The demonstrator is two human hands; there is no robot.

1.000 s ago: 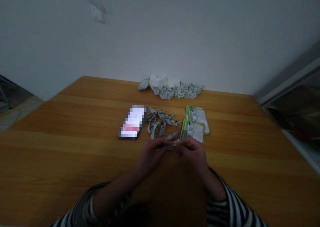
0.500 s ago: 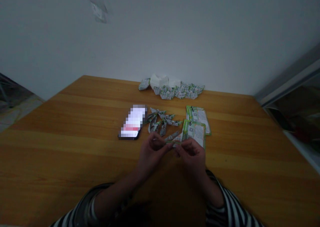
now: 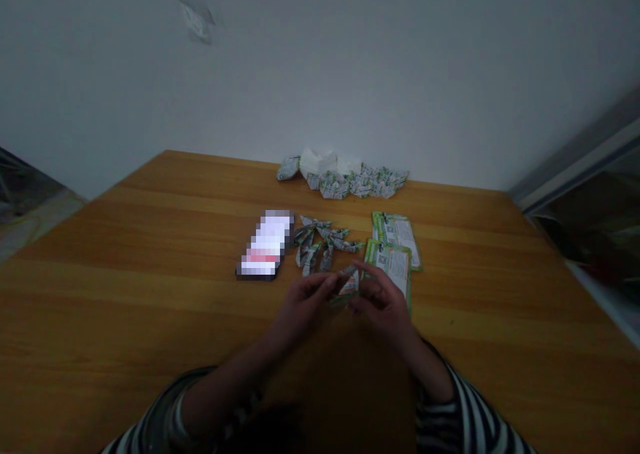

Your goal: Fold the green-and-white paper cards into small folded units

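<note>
Holding folded paper (image 3: 347, 286) between left hand (image 3: 303, 309), right hand (image 3: 383, 306)

Folded paper piece (image 3: 349, 284) noted: a single sheet, white with green print, creased into a narrow, layered, roughly triangular form, tip angled up and away from the person, held at its near edges between the left hand (image 3: 304, 309) and the right hand (image 3: 383, 305).

The person wears a long-sleeved top with bold black and white stripes; both the left sleeve (image 3: 155, 424) and the right sleeve (image 3: 453, 417) reach the forearms. The right cuff's stripes run crosswise, and the left hand (image 3: 300, 314) and right hand (image 3: 385, 307) are bare.
</note>
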